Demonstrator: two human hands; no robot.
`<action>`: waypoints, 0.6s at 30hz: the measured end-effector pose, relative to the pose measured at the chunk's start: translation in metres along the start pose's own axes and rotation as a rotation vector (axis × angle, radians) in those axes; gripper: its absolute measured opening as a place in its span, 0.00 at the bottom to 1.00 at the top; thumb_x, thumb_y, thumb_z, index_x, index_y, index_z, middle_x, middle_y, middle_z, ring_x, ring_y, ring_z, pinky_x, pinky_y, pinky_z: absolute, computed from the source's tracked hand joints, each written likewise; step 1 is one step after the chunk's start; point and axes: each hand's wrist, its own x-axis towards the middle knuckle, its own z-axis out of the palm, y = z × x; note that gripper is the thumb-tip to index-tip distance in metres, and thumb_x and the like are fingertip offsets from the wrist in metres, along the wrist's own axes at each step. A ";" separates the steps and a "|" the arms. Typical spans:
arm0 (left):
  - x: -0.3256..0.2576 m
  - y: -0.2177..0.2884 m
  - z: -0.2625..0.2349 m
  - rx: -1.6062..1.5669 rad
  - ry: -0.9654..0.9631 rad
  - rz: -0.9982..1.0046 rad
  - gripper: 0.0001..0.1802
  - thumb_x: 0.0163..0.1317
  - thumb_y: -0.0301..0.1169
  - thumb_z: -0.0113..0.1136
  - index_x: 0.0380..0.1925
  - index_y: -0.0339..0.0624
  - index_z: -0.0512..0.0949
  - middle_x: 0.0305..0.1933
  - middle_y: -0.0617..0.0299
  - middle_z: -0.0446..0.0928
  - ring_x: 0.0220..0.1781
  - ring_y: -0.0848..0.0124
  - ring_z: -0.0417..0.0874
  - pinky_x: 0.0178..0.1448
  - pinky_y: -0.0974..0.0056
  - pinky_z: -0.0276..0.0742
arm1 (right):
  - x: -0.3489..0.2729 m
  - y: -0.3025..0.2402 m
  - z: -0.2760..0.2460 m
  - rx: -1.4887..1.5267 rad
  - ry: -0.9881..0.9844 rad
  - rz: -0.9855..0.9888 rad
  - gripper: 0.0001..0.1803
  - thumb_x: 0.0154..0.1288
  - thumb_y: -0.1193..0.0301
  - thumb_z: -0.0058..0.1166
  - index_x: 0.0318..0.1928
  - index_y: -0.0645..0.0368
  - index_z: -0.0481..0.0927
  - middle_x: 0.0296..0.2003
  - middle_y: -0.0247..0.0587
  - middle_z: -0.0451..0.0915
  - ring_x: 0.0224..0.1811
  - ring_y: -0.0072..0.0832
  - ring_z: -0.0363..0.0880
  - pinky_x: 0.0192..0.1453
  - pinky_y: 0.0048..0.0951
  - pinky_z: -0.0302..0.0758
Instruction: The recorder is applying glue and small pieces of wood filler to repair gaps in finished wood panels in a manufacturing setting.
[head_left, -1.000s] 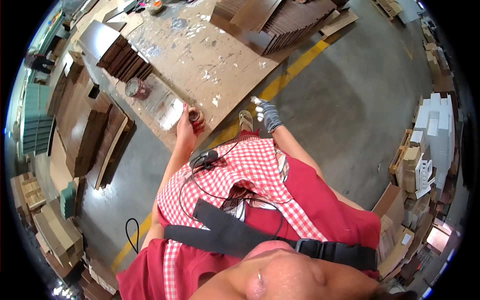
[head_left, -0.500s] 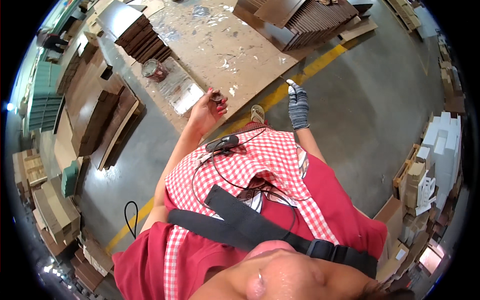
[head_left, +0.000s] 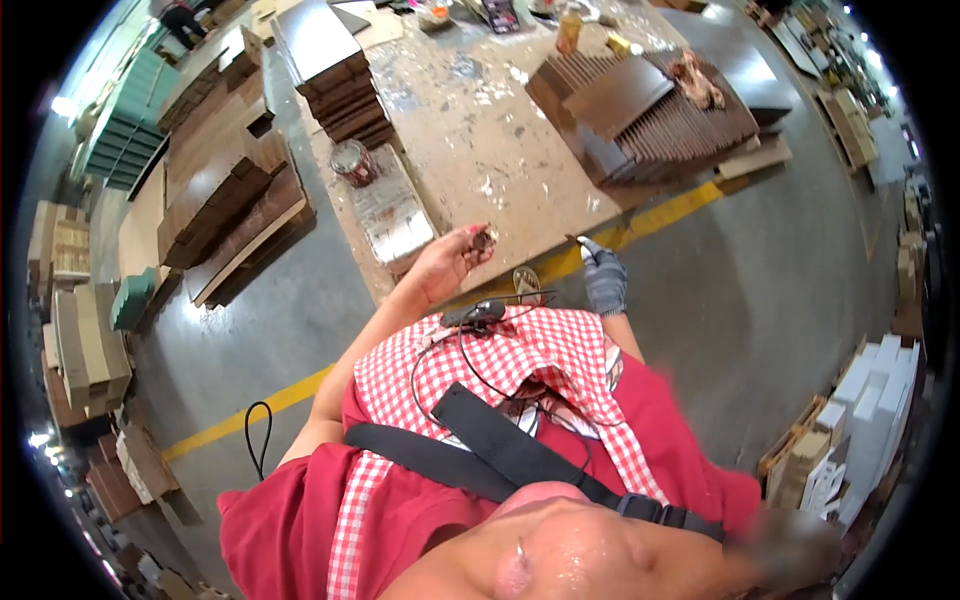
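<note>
Over the near edge of the work table, my bare left hand is closed round a small, round, dark brown piece, held at the fingertips. My right hand, in a grey striped glove with pale fingertips, is off the table's right corner. A thin dark tool like a small blade or stick pokes out from its pinched fingers; its exact kind is too small to tell. Left of my left hand lies a shallow, smeared metal-looking tray, with a stained open can at its far end.
Brown panels are piled at the table's far left. More stand in a ribbed row at the right, with a crumpled cloth on top. Left on the floor is a low panel stack. Foam and cartons line the right.
The view has shifted, bringing more of the table's far side into sight. My hands keep their holds; the gloved hand has turned slightly, its tool now pointing to the left.
</note>
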 end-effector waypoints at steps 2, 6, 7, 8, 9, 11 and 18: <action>-0.009 0.016 0.001 0.049 -0.072 0.002 0.19 0.70 0.26 0.46 0.59 0.29 0.65 0.49 0.52 0.75 0.50 0.65 0.78 0.58 0.66 0.76 | 0.014 -0.021 -0.005 0.262 0.023 0.023 0.14 0.64 0.71 0.54 0.50 0.50 0.81 0.33 0.43 0.81 0.34 0.33 0.78 0.44 0.30 0.75; -0.034 0.028 -0.019 0.115 -0.031 0.057 0.20 0.68 0.27 0.50 0.58 0.31 0.67 0.49 0.54 0.76 0.47 0.69 0.79 0.55 0.69 0.77 | 0.005 -0.112 -0.023 0.919 -0.259 0.125 0.13 0.66 0.70 0.54 0.48 0.62 0.80 0.39 0.37 0.83 0.39 0.19 0.77 0.48 0.22 0.73; -0.027 0.019 -0.017 0.108 -0.017 0.076 0.20 0.68 0.28 0.51 0.58 0.32 0.67 0.49 0.55 0.76 0.46 0.70 0.80 0.53 0.70 0.78 | 0.004 -0.111 -0.018 0.923 -0.313 0.113 0.13 0.66 0.70 0.54 0.48 0.62 0.80 0.39 0.37 0.83 0.39 0.19 0.77 0.48 0.22 0.73; -0.020 0.009 -0.013 0.102 -0.026 0.073 0.21 0.67 0.29 0.54 0.58 0.34 0.68 0.47 0.58 0.77 0.44 0.71 0.81 0.51 0.71 0.79 | 0.003 -0.107 -0.011 0.926 -0.368 0.102 0.12 0.66 0.71 0.54 0.49 0.61 0.81 0.38 0.37 0.83 0.39 0.19 0.77 0.48 0.22 0.73; -0.014 0.004 -0.005 0.112 -0.034 0.090 0.21 0.67 0.29 0.54 0.58 0.34 0.68 0.47 0.58 0.78 0.44 0.71 0.81 0.51 0.70 0.79 | 0.002 -0.106 -0.008 0.947 -0.348 0.045 0.13 0.67 0.69 0.54 0.49 0.59 0.81 0.36 0.37 0.83 0.36 0.20 0.76 0.45 0.22 0.73; -0.004 -0.005 0.009 0.115 -0.042 0.104 0.21 0.66 0.29 0.55 0.58 0.34 0.68 0.46 0.59 0.78 0.43 0.71 0.81 0.51 0.70 0.79 | 0.007 -0.095 -0.009 0.904 -0.369 0.063 0.14 0.67 0.68 0.54 0.50 0.59 0.81 0.35 0.37 0.83 0.35 0.20 0.76 0.43 0.22 0.73; 0.008 -0.001 0.024 0.072 0.065 0.169 0.15 0.66 0.30 0.56 0.49 0.32 0.73 0.41 0.60 0.78 0.39 0.74 0.80 0.46 0.71 0.80 | 0.010 -0.102 -0.017 0.907 -0.378 0.157 0.16 0.66 0.66 0.55 0.50 0.61 0.80 0.36 0.41 0.84 0.35 0.21 0.77 0.42 0.25 0.74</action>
